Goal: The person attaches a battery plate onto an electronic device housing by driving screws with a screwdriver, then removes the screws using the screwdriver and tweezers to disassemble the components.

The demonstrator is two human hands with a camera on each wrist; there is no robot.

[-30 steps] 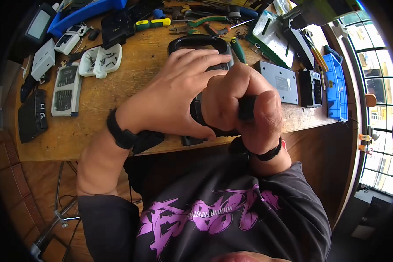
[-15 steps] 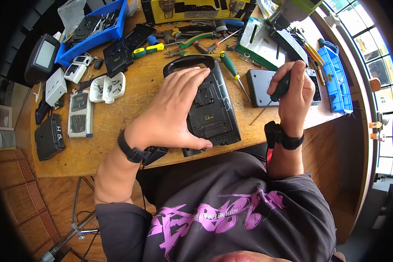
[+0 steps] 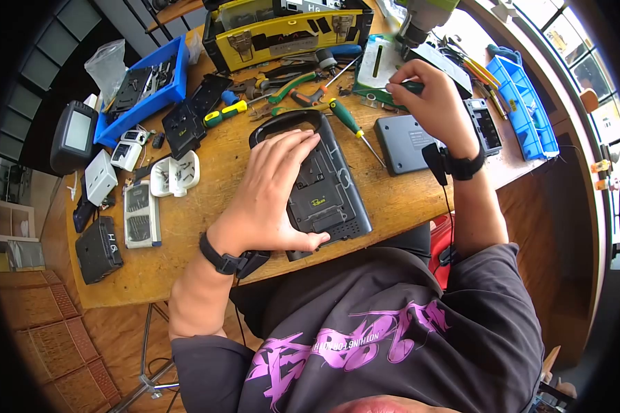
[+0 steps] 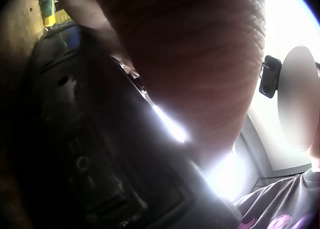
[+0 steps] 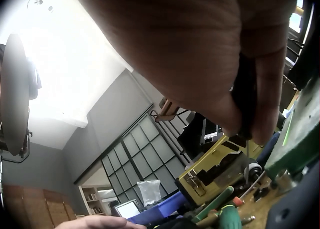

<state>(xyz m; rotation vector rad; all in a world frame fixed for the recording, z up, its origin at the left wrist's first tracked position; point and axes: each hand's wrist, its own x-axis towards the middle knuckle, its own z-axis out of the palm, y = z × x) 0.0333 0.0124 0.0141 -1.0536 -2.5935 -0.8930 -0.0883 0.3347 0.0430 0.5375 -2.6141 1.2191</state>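
A black device [image 3: 320,189] with a handle loop at its far end lies at the bench's near edge. The left hand [image 3: 265,199] grips it from its left side, fingers over the top and thumb at the near end. Raised over the right of the bench, the right hand [image 3: 437,107] holds a dark green screwdriver handle [image 3: 412,87]; in the right wrist view the dark handle [image 5: 245,96] sits between the fingers, its shaft pointing down. A green-and-yellow screwdriver [image 3: 348,118] lies right of the device, beside a grey box [image 3: 401,144].
Pliers and cutters [image 3: 300,89] lie behind the device, before a yellow toolbox [image 3: 289,41]. Blue trays stand at left [image 3: 145,100] and right [image 3: 523,110]. A bit case [image 3: 141,215], a white screw box [image 3: 174,175] and a black box [image 3: 98,251] occupy the left side.
The right hand has moved from over the device out to the right and away from the body, with the screwdriver. The left hand has stayed on the device. The head view has shifted.
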